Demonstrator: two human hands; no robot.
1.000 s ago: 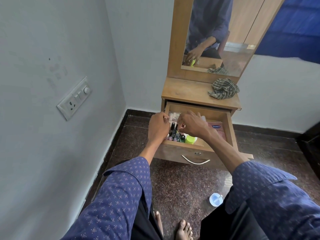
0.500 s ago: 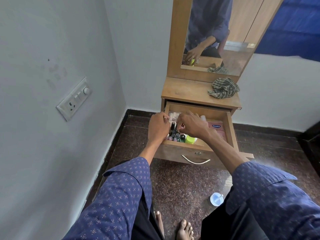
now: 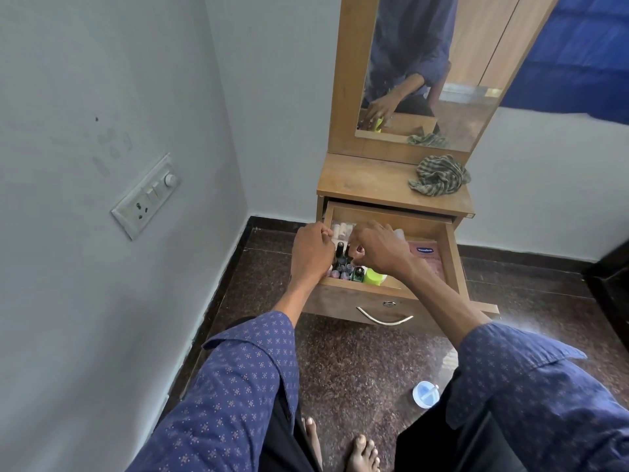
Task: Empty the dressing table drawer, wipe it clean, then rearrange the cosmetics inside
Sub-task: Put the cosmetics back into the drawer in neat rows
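The wooden drawer [image 3: 454, 257] of the dressing table stands pulled out. Small nail polish bottles [image 3: 343, 269] crowd its front left, with a lime green container [image 3: 374, 276] beside them. White tubes [image 3: 342, 229] lie at the back and a pink Vaseline pack [image 3: 427, 255] at the right. My left hand [image 3: 311, 248] reaches into the drawer's left side with curled fingers; what they hold is hidden. My right hand [image 3: 377, 248] hovers over the bottles and pinches a small bottle [image 3: 357, 250] with its fingertips.
A striped cloth [image 3: 439, 177] lies crumpled on the table top [image 3: 367, 183] under the mirror [image 3: 425, 63]. A small white and blue lid [image 3: 425, 394] lies on the dark floor by my right leg. The left wall carries a switchboard [image 3: 146, 195].
Both hands stay over the drawer's left part. The fingers of my right hand have shifted slightly among the bottles.
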